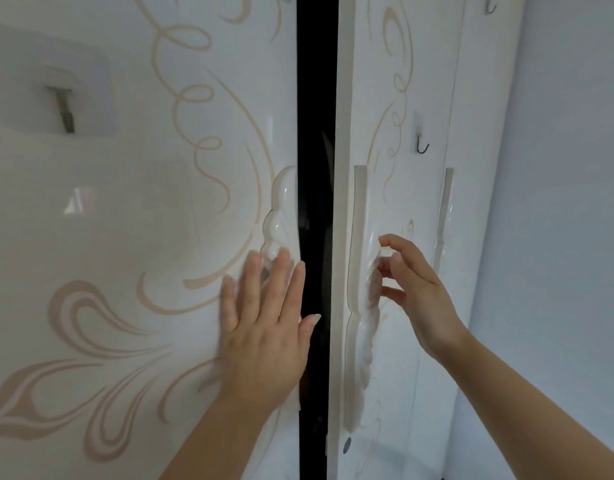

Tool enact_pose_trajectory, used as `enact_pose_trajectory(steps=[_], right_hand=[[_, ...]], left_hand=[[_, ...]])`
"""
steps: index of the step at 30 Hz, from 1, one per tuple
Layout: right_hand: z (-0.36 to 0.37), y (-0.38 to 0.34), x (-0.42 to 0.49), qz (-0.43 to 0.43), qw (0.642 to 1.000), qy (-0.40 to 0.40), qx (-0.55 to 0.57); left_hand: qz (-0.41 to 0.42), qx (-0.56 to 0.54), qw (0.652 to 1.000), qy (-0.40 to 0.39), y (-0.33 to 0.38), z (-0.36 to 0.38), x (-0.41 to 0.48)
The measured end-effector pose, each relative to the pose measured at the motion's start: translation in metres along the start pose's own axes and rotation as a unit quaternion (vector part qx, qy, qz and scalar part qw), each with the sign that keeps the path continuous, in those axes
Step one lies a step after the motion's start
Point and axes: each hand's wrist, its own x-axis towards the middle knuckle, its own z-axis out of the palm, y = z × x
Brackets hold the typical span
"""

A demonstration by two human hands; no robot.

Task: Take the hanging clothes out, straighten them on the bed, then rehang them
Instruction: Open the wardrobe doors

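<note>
Left fingers (pixel 281 282): straight, slightly apart, laid flat on the left wardrobe door (pixel 125 220), tips touching the lower end of its moulded handle (pixel 281 209). Nothing gripped. The left hand (pixel 264 327) has its thumb sticking out over the dark gap (pixel 316 98) between the doors.

Right fingers (pixel 390 242): curled and spread, tips at the moulded handle (pixel 362 341) of the right wardrobe door (pixel 368 133). Blurred there, so I cannot tell whether they are hooked round it or only touching. The right hand (pixel 427 299) is side-on to the door.

Both doors are glossy white with beige swirls. The right one stands slightly ajar. A small dark hook (pixel 421 145) is on the right door, with a pale wall (pixel 558 202) just beyond.

Hanging clothes: not in view, presumably inside the wardrobe. The gap is black apart from a faint curved shape I can't identify.

Step, judged: opening the wardrobe, very start of the task.

Risks:
- Thumb in the gap gets pinched if either door swings back.
- A flat left palm pushes the left door shut rather than pulling it, so it needs a real grip on the handle.
- The handles look slick and rounded, so a loose fingertip hold could slip off on the pull.
- The right door, swung wide, could knock against the nearby wall.
</note>
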Motion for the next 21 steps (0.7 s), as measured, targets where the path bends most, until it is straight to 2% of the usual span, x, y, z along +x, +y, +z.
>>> enact_pose_trajectory(steps=[2,4,8,13,16,17,19,21], right_hand=[[-0.016,-0.005,-0.008,0.003,1.0,-0.005,0.005],[-0.033,-0.008,-0.016,0.006,1.0,-0.011,0.015],[-0.071,-0.016,-0.033,0.021,0.999,-0.021,0.035],[-0.126,-0.044,-0.049,0.022,0.999,-0.023,-0.04],[-0.158,-0.069,-0.055,-0.049,0.99,0.078,-0.106],[-0.169,-0.079,-0.057,-0.088,0.979,0.134,-0.124],[-0.188,-0.103,-0.059,-0.181,0.936,0.228,-0.197],[-0.202,-0.125,-0.059,-0.264,0.873,0.258,-0.318]], left_hand=[[-0.019,-0.077,0.997,-0.006,0.023,-0.012,0.006],[-0.01,-0.184,0.981,-0.054,0.05,-0.026,0.019],[0.009,-0.425,0.898,-0.113,0.101,-0.033,0.034],[0.096,-0.477,0.868,-0.098,0.154,-0.032,0.039],[0.118,-0.482,0.861,-0.11,0.191,-0.032,0.044],[0.122,-0.488,0.856,-0.116,0.204,-0.032,0.046],[0.126,-0.498,0.849,-0.122,0.23,-0.03,0.051],[0.131,-0.493,0.851,-0.123,0.256,-0.028,0.058]])
